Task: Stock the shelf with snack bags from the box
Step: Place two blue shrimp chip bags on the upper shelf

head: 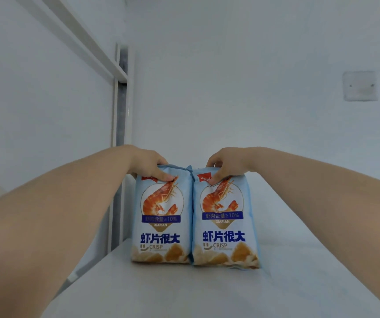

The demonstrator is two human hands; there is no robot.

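Observation:
Two light-blue shrimp-crisp snack bags stand upright side by side on the white shelf [299,283], touching each other. My left hand [149,165] pinches the top edge of the left bag [161,228], thumb on the front, fingers behind. In the same way my right hand [227,165] pinches the top of the right bag [224,228]. Both bags rest with their bottoms on the shelf surface. The box is out of view.
A white wall rises behind the shelf. The shelf's white upright post [119,134] and a slanted frame bar stand at the left. Two pale wall plates [360,86] sit at the far right. Bare shelf surface lies on both sides of the bags.

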